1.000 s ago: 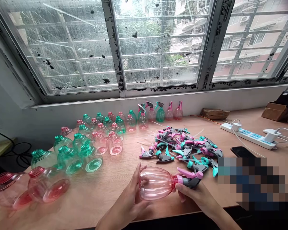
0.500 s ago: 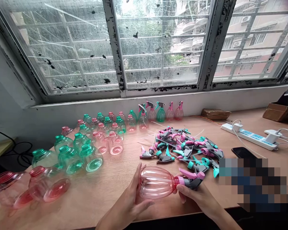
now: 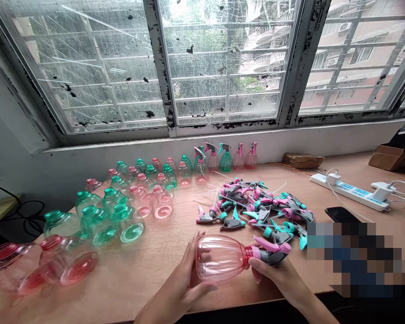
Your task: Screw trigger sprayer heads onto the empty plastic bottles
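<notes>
A clear pink spray bottle [image 3: 221, 257] lies sideways in the air above the table's front edge, between my two hands. My left hand [image 3: 185, 279] is wrapped round its base, thumb below and fingers behind. At the neck, my right hand [image 3: 273, 274] grips the pink collar with thumb and fingers. A pink and grey trigger sprayer head [image 3: 273, 249] sits on the bottle's mouth, pointing right. Just beyond the bottle lies a heap of loose trigger sprayer heads [image 3: 259, 204] in pink, grey and teal.
Several open pink and green bottles [image 3: 128, 222] stand at the left. Bottles with sprayers [image 3: 226, 157] line the back wall beneath the window. At the right are a power strip [image 3: 351, 192], a phone [image 3: 342, 215], a brown package [image 3: 303, 160] and a cardboard box [image 3: 388, 157].
The sprayer head on the held bottle has shifted slightly to the right and turned a little. Both hands keep their places on the bottle.
</notes>
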Tool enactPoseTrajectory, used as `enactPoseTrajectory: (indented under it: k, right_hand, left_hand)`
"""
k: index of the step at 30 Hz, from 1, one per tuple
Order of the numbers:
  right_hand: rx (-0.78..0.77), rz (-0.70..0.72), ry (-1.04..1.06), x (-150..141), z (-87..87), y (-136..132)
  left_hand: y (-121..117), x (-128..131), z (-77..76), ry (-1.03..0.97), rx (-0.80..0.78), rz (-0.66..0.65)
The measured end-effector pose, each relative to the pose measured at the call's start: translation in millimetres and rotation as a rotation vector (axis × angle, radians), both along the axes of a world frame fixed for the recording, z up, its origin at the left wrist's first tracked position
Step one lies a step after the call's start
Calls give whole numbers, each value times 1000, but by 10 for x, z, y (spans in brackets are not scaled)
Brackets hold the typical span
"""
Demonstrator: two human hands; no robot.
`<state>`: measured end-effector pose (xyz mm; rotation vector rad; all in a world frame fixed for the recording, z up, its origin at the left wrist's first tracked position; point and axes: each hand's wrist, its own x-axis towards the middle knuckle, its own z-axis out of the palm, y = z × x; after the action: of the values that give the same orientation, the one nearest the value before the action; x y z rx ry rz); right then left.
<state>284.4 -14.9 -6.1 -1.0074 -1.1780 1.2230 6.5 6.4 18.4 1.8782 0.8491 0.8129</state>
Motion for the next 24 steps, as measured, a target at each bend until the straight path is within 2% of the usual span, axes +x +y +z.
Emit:
enactPoseTrajectory:
  k: [4,7,11,16,24]
  right_hand:
    - [8,54,19,-1,16,4]
    - [4,85,-34,11,21,9]
    - [20,108,-118,21,43,10]
    - [10,95,-108,3,68,-2]
    - [-27,76,-50,-11,50,3]
  left_hand:
    - [-20,11,48,79,52,18]
    - [8,-8,-18,62,73,2]
    - [39,-22,-79,19,16,-9]
    - [9,-11,-16,63,-7,30]
    - [3,-2,-1,92,98,23]
